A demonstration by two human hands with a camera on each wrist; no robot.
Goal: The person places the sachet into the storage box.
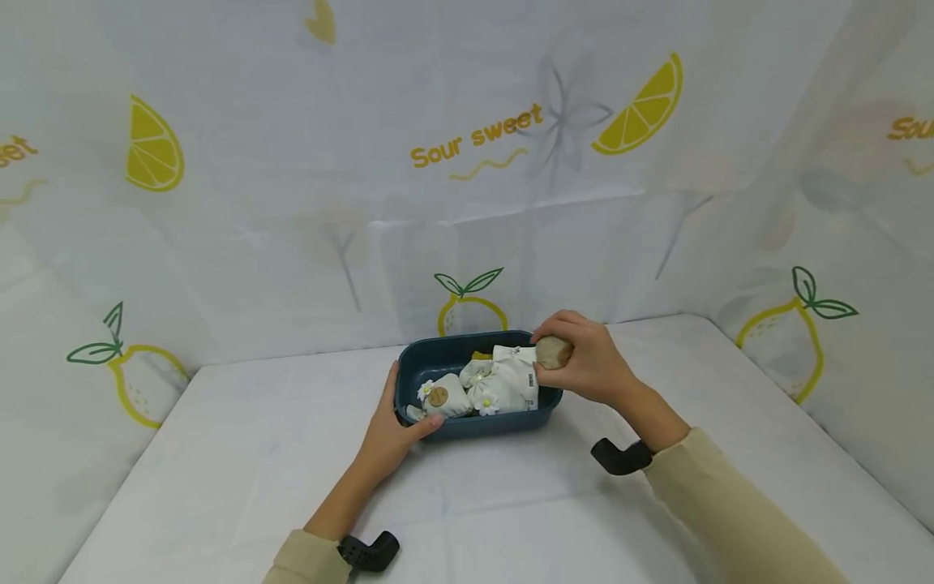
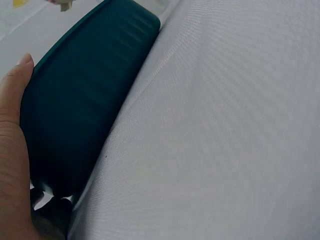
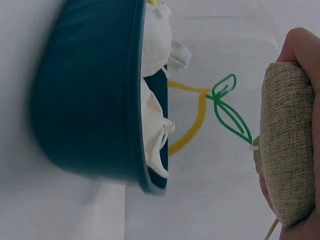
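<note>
A dark blue rectangular plastic tub (image 1: 485, 426) stands on the white cloth. My left hand (image 1: 387, 438) grips its left end, thumb over the front rim; the left wrist view shows the thumb along the tub's side (image 2: 90, 85). Above the tub's right end, my right hand (image 1: 594, 365) holds a beige woven-fabric pouch (image 3: 287, 145) between thumb and fingers. In the right wrist view the pouch is apart from the tub. Inside the tub lie a white pouch with a round brown tag (image 1: 438, 397), a white pouch with printed text (image 1: 516, 377), and white flowers (image 1: 487, 402).
A bit of something yellow (image 1: 480, 355) shows at the back inside the tub. Behind the tub hangs a white curtain (image 1: 292, 284) printed with lemons and lettering. White cloth (image 1: 241, 454) covers the table on both sides of the tub.
</note>
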